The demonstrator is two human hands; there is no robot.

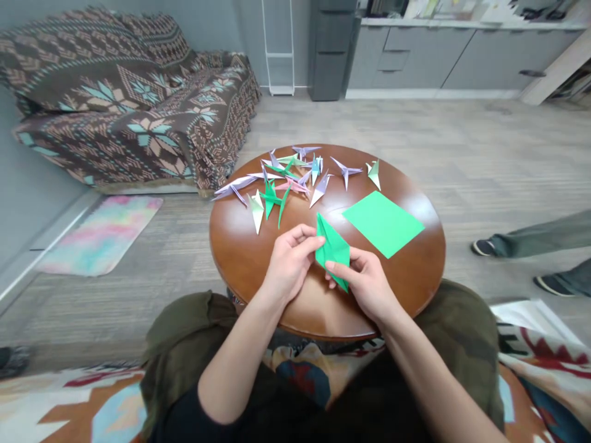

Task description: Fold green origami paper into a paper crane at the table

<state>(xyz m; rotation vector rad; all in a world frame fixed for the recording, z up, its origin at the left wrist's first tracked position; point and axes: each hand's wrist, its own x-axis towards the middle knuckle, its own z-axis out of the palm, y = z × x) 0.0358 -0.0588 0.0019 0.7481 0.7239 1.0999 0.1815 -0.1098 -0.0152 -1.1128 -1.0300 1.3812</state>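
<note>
Between both hands is a folded piece of green origami paper [336, 247], diamond-shaped with creases and a flap along its middle. My left hand [292, 255] pinches its left edge between thumb and fingers. Lower on the right side, my right hand [362, 274] grips it, thumb in front and fingers partly hidden behind. A flat green paper sheet [384, 223] lies on the round wooden table [235, 264] beyond my right hand. Several folded paper cranes in purple, white, pink and green, among them a green crane [273, 198], sit in a cluster past my left hand.
A sofa with a patterned cover [138, 111] stands at the far left, a pastel mat [104, 234] before it. Grey kitchen cabinets [415, 58] line the back wall. At the right, another person's legs [540, 237] reach into view. My knees flank the table's near edge.
</note>
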